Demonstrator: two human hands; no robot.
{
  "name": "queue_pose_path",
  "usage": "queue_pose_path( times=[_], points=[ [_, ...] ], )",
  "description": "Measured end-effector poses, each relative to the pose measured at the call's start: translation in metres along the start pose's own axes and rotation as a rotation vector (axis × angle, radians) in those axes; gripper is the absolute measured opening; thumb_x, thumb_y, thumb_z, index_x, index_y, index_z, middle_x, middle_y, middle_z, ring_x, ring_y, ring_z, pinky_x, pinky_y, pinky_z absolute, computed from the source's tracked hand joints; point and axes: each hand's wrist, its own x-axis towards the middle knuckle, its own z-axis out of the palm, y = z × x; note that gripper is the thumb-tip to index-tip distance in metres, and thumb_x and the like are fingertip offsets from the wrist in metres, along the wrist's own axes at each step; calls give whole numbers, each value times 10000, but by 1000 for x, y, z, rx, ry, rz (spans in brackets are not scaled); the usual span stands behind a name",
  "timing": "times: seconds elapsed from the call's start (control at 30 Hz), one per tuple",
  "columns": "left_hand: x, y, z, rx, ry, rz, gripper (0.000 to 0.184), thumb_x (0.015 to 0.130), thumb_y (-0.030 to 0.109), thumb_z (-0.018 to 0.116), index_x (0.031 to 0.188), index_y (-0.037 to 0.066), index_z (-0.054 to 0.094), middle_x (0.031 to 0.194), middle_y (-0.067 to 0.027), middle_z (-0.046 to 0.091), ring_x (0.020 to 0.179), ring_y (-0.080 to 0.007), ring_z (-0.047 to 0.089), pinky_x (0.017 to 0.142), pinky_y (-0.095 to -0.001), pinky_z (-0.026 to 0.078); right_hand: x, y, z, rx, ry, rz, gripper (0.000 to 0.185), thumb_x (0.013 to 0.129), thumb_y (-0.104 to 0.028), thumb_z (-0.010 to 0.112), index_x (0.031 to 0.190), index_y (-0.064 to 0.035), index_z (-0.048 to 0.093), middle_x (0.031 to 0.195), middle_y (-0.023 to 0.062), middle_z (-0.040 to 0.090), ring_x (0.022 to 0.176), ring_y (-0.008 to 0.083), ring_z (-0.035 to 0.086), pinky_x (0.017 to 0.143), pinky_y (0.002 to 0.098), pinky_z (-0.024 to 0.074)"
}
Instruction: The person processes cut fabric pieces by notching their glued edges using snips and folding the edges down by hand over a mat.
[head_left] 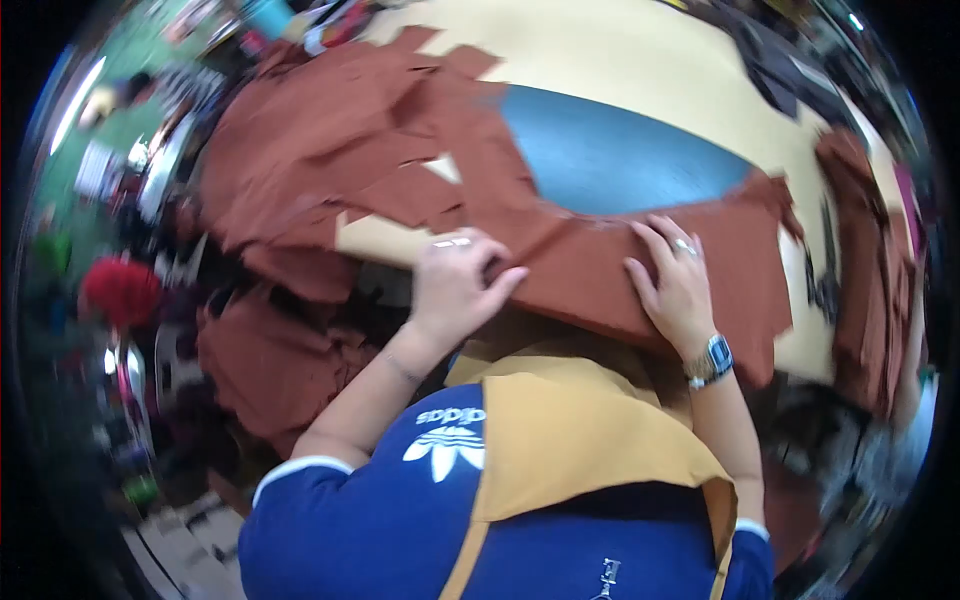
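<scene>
Here, mid-frame, the brown cloth (745,270) is lying with its curved edge bordering the blue panel (620,150), upper centre. Right of centre, the right hand (677,285) is resting on it, palm down, fingers spreading loosely and gripping nothing, a watch (712,358) circling the wrist. Left of centre, the left hand (455,285) is hovering at or touching the cloth's near edge, fingers curling, thumb pointing right; whether they're pinching it, I can't tell. More brown pieces (300,150) are filling the upper left.
</scene>
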Motion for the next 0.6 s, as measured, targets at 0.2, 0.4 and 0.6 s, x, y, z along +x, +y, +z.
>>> queue_pose_path(
  times=[0.2,0.4,0.6],
  points=[
    [6,-6,9,-785,162,-392,147,1008,196,523,961,61,491,817,15,489,777,-113,499,711,-299,427,15,-21,-8,285,-59,-69,467,910,-169,630,1339,-37,501,1371,174,508,1316,349,439,1108,467,328],
    [-50,-105,-160,-721,681,-780,312,978,248,545,1151,13,657,1109,-33,658,1036,-155,589,1015,-303,421,24,9,-22,268,54,-38,435,959,-177,591,1351,-18,487,1343,163,535,1266,309,490,1075,394,363],
    [-205,-161,-392,-562,1579,-732,448,972,302,408,1263,-9,546,1281,-140,565,1146,-294,575,1007,-440,464,18,56,-3,244,25,83,388,969,-187,586,1313,-17,536,1305,147,561,1239,280,514,1063,372,375]
  ],
)
